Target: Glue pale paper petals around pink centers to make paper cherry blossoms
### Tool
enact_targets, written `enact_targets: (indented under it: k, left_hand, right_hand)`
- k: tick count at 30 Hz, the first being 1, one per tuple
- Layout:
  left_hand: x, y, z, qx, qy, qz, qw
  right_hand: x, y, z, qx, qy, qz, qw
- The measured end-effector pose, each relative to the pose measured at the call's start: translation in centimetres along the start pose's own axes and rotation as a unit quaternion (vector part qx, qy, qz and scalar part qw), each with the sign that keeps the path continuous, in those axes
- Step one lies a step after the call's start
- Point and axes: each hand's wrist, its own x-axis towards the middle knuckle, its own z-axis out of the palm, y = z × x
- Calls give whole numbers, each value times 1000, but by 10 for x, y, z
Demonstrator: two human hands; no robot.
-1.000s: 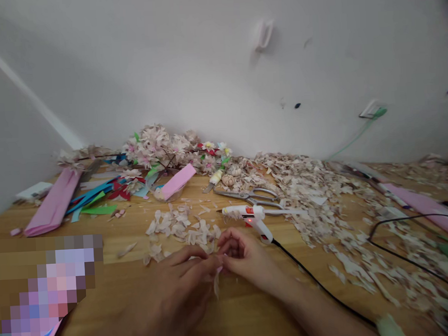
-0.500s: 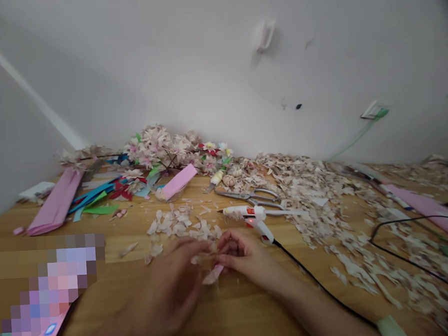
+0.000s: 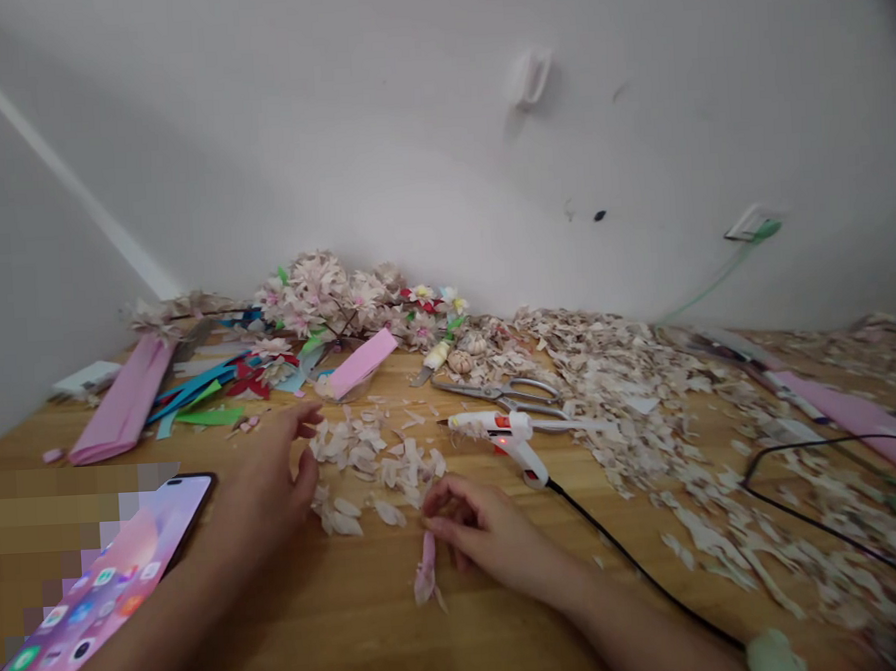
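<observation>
My right hand [image 3: 488, 529] is closed in a pinch on the upper end of a narrow pink paper piece [image 3: 427, 562]. Pale petals hang at its lower end, just above or on the wood. To the left, my left hand [image 3: 279, 470] holds nothing, with thumb and fingers apart. It is beside the loose pile of pale dried petals [image 3: 364, 445]. Beyond my right hand lies a white glue gun [image 3: 513, 437] with a small red light, its tip pointing left. Metal scissors [image 3: 526, 396] lie behind it.
A phone [image 3: 123, 583] lies under my left forearm. Flowers made of pale petals [image 3: 326, 292] are heaped against the wall, near folded pink paper [image 3: 121, 403] and coloured strips [image 3: 195, 389]. Dried scraps [image 3: 631, 396] spread across the right side, where a black cord [image 3: 625, 557] runs.
My left hand has moved away from my right hand, leftward and farther forward, with its fingers apart. The pink piece in my right hand now hangs downward.
</observation>
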Motion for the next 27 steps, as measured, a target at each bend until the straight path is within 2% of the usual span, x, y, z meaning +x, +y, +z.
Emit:
enact_targets:
  k: [5, 7, 12, 17, 20, 23, 25, 27]
  left_hand:
    - [-10, 15, -7, 33, -161, 95, 982]
    - [-14, 22, -7, 37, -192, 129, 972]
    - [-19, 27, -2, 78, -182, 157, 968]
    - [-16, 23, 1, 110, -193, 161, 962]
    - [-15, 21, 2, 115, -187, 133, 967]
    - [-13, 21, 2, 64, -172, 67, 981]
    - [-12, 21, 4, -34, -166, -2, 986]
    - [-10, 21, 7, -172, -163, -66, 969]
  right_hand:
    - [-4, -9, -13, -74, 39, -34, 996]
    - [-7, -14, -22, -120, 54, -49, 990]
    - [-11, -16, -39, -172, 43, -51, 983]
    - [-10, -10, -35, -94, -2, -23, 995]
    - [-10, -12, -33, -3, 5, -18, 1000]
    - [-11, -14, -36, 50, 10, -13, 999]
    - [-13, -16, -40, 48, -2, -18, 999]
    - [-16, -20, -47, 31, -43, -22, 998]
